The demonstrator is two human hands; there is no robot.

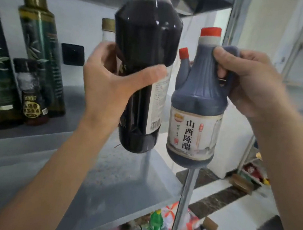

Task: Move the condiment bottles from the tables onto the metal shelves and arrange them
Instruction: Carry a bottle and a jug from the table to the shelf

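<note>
Both bottles were in the air, neither on the shelf point(120, 178) yet. The left hand point(110, 85) had its fingers point(152, 73) wrapped round the middle of the tall dark bottle point(148, 43); the right hand point(250, 83) hooked the vinegar jug point(197, 109) by its handle. The jug hung over the shelf's right front corner, by the post point(184, 195). Lowered there, it could have clipped the post or tipped off the edge. The bottles hung close together; a knock might have loosened that mid-body hold.
</note>
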